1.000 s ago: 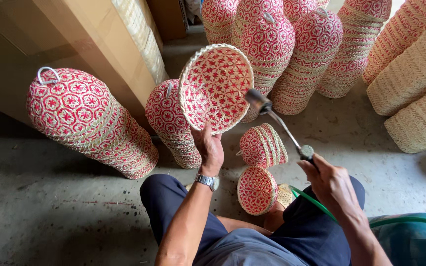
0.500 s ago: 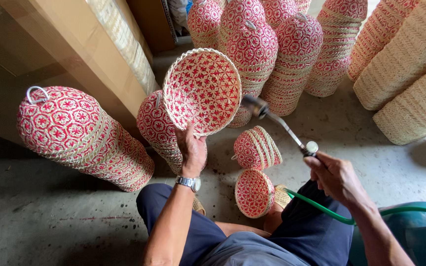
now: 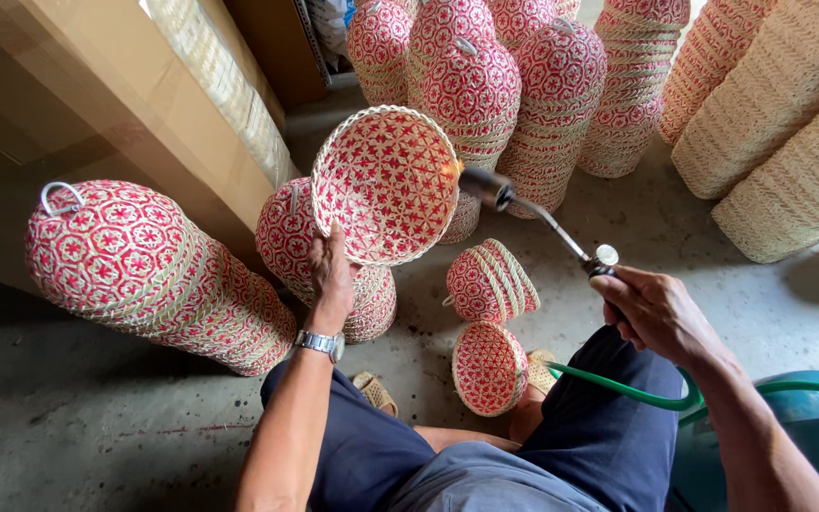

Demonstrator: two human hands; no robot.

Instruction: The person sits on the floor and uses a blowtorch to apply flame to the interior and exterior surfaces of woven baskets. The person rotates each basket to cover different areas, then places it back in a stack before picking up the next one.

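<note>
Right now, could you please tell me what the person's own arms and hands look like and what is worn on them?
Both forearms are bare, with no sleeves showing and no gloves. The left hand has a silver metal wristwatch with a link band on its wrist. The right hand wears nothing that I can see: no watch, ring or band. Lower in view the person wears dark navy trousers and a grey-blue top.

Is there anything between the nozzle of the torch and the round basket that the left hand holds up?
Nothing visible. The torch in the right hand points its nozzle at the rim of the round basket, held by the left hand; a small flame shows there.
</note>
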